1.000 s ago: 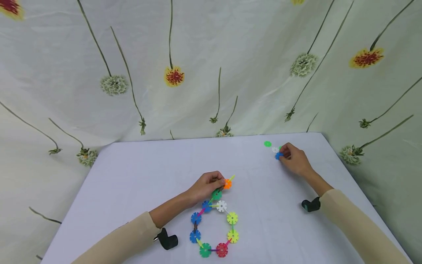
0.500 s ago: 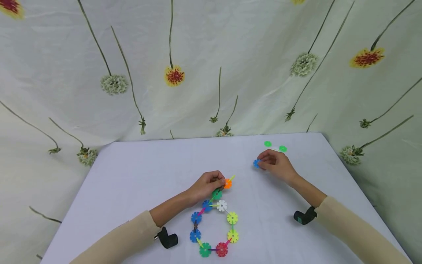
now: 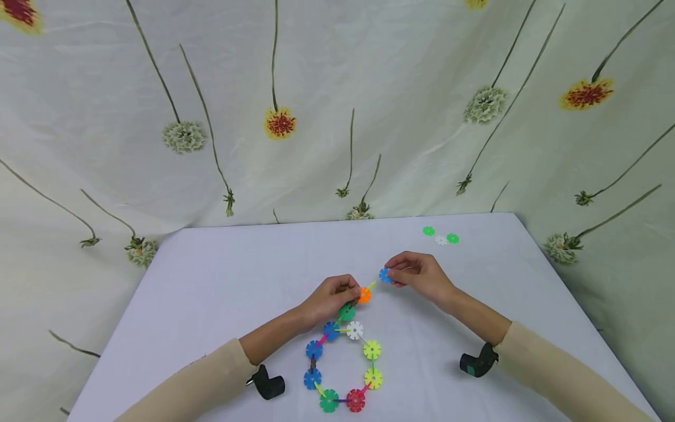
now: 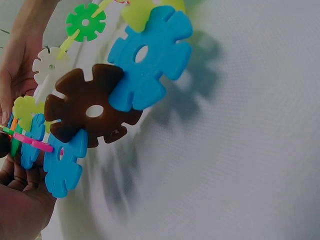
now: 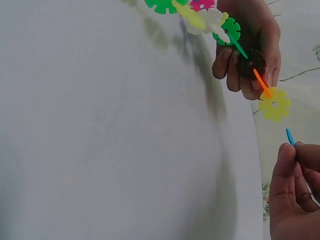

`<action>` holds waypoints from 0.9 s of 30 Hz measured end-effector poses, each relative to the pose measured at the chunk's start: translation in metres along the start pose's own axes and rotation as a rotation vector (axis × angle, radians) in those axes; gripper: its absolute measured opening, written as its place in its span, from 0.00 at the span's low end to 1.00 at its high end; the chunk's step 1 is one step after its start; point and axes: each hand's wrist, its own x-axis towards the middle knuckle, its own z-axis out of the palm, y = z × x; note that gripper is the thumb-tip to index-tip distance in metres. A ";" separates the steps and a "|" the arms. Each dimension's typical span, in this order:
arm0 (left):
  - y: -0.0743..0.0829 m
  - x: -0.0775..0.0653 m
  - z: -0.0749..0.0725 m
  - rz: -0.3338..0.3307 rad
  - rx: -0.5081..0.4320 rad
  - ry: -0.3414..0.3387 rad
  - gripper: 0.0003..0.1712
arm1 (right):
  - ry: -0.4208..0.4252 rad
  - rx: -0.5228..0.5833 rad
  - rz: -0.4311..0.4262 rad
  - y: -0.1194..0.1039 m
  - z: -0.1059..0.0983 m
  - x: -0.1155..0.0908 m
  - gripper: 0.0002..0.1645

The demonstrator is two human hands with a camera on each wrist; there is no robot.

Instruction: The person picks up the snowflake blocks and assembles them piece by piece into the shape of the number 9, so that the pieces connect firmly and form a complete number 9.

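A chain of notched plastic disc connectors runs from my left hand (image 3: pixel 331 297) into a ring near the front of the table. My left hand pinches the chain at a brown disc (image 5: pixel 251 64). Beyond those fingers come an orange disc (image 3: pixel 364 295) and a yellow disc (image 5: pixel 274 104) at the free end. My right hand (image 3: pixel 420 278) pinches a blue disc (image 3: pixel 385 275) between thumb and fingers. In the right wrist view that blue disc shows edge-on, a small gap from the yellow one. Several joined discs, one of them a green disc (image 3: pixel 329 401), form the ring.
Two loose green discs (image 3: pixel 429 231) and a white disc (image 3: pixel 440 240) lie at the table's far right. A white cloth covers the table (image 3: pixel 237 264). Behind it hangs a flowered curtain (image 3: pixel 316 164). Black wrist devices (image 3: pixel 268 384) hang below both sleeves.
My right hand has picked up the blue disc from beside the loose discs at the far right and carried it left and nearer, close to the chain's end. The left hand stays put.
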 end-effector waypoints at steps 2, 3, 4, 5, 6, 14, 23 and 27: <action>0.000 0.000 0.000 0.001 -0.001 0.000 0.13 | -0.010 0.015 -0.003 -0.001 0.003 -0.001 0.15; 0.000 0.000 0.001 0.002 -0.003 -0.001 0.13 | -0.014 0.019 -0.005 -0.001 0.005 -0.001 0.15; 0.000 0.001 0.001 0.004 -0.003 -0.002 0.13 | -0.019 0.018 -0.006 -0.001 0.006 -0.002 0.15; -0.001 0.001 0.001 0.006 -0.003 -0.005 0.13 | -0.023 0.016 -0.007 -0.001 0.007 -0.002 0.15; -0.001 0.001 0.002 0.010 -0.002 -0.007 0.13 | -0.024 0.013 -0.007 -0.001 0.008 -0.002 0.15; 0.000 0.001 0.004 0.018 0.015 -0.022 0.14 | -0.032 -0.033 -0.020 -0.006 0.012 -0.002 0.13; 0.001 0.002 0.007 0.025 0.041 -0.013 0.11 | -0.037 -0.039 0.039 -0.009 0.011 -0.001 0.12; -0.002 0.003 0.009 0.023 0.028 0.001 0.11 | -0.030 -0.008 0.068 -0.004 0.012 -0.004 0.13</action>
